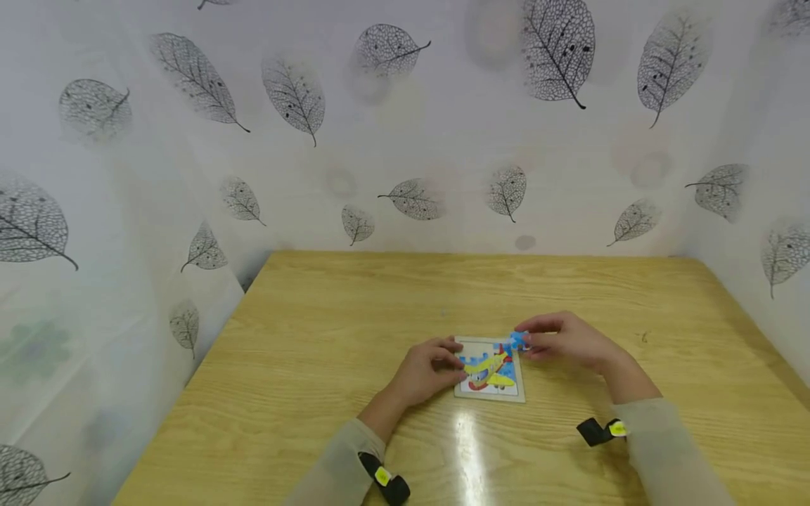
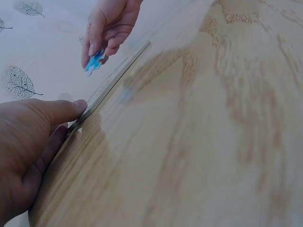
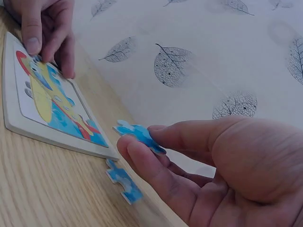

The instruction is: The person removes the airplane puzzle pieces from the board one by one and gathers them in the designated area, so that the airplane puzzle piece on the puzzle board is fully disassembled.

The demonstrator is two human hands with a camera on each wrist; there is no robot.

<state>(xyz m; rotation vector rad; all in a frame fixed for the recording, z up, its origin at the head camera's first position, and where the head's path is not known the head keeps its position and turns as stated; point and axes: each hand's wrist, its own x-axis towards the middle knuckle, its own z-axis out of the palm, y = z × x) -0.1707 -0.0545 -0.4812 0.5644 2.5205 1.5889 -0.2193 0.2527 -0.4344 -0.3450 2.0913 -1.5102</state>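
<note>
A wooden jigsaw board (image 1: 490,399) lies on the table, its picture a yellow airplane with red parts against blue and white. At the board's left edge my left hand (image 1: 425,372) grips the frame, thumb and fingers at the rim. My right hand (image 1: 574,343) pinches a blue jigsaw piece (image 3: 137,134) between thumb and fingers, above the board's upper right corner. Below that piece, a second blue piece (image 3: 124,182) sits on the wood beside the board. The board's upper left part shows bare backing, bordered by blue pieces.
The wooden table (image 1: 304,337) extends around the board on all sides. A pale curtain with leaf prints (image 1: 443,140) stands behind and along the sides. Black straps with yellow tags (image 1: 382,476) are on both wrists.
</note>
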